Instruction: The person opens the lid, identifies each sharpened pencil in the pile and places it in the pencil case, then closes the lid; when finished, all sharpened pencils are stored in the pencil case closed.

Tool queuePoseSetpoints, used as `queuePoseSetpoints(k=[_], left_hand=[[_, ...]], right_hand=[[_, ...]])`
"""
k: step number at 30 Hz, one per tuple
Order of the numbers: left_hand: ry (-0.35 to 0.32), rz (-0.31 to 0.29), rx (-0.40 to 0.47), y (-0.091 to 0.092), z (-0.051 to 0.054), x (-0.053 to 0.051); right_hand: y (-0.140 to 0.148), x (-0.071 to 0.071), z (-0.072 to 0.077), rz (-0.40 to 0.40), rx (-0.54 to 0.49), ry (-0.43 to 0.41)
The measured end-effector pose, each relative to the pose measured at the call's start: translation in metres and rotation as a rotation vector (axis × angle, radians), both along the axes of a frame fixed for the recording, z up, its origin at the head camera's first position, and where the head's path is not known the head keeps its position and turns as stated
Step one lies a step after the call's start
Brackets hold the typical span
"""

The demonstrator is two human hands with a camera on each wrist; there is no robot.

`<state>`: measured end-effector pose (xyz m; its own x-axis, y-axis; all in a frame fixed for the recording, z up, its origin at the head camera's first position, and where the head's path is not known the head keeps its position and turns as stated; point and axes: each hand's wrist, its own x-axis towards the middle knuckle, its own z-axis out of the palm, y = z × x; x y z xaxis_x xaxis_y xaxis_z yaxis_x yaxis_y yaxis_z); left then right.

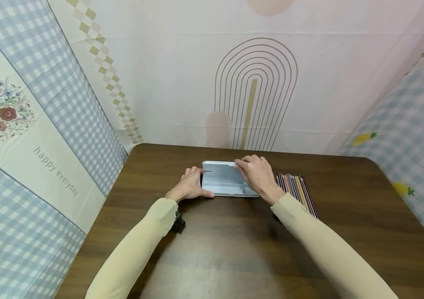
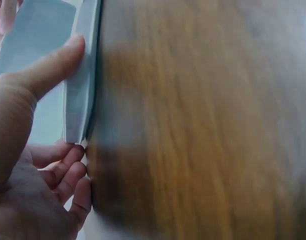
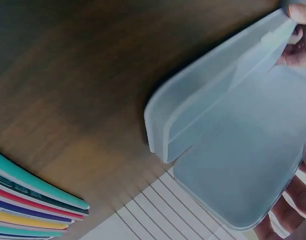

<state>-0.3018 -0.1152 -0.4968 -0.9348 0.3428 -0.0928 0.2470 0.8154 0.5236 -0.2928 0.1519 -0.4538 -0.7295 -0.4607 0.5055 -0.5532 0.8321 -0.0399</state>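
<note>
A pale blue pencil case (image 1: 221, 189) lies on the table with its hinged lid (image 1: 221, 175) raised. Its base has a divider, and I see nothing inside the part that shows. My left hand (image 1: 190, 183) grips the left end, thumb over the front wall (image 2: 82, 100) and fingers bent at the short side. At the lid's right part, my right hand (image 1: 257, 172) holds the upper edge; in the right wrist view its fingers (image 3: 288, 205) curl behind the lid (image 3: 238, 170). Part of the case's right end is hidden by this hand.
Several colored pencils (image 1: 296, 189) lie side by side just right of the case, partly under the right forearm; their ends (image 3: 38, 200) show in the right wrist view. The brown wooden table (image 1: 212, 257) meets a patterned cloth (image 1: 174, 83) at its back edge.
</note>
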Motion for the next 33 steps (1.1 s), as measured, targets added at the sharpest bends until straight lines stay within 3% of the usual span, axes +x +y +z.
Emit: queuePoseSetpoints(k=[9,11,14,18,25,33], left_hand=[[0.051,-0.009,-0.012,0.002,0.002,0.005],[0.072,-0.026,-0.027,0.002,0.0,0.005],[0.081,-0.036,-0.033,0.003,0.003,0.007],[0.085,-0.022,-0.039,0.005,0.006,0.011],[0.09,-0.041,-0.041,0.004,0.0,0.014],[0.093,-0.028,-0.076,0.003,-0.001,0.015]], right_hand=[[-0.004,-0.016,0.008,-0.104,-0.318,-0.149],[-0.003,-0.02,0.007,-0.14,-0.303,-0.149],[0.001,-0.024,0.002,-0.176,-0.199,-0.17],[0.006,-0.029,-0.006,-0.174,-0.099,-0.276],[0.008,-0.035,-0.011,-0.113,-0.097,-0.401],[0.003,-0.039,-0.012,-0.092,-0.065,-0.446]])
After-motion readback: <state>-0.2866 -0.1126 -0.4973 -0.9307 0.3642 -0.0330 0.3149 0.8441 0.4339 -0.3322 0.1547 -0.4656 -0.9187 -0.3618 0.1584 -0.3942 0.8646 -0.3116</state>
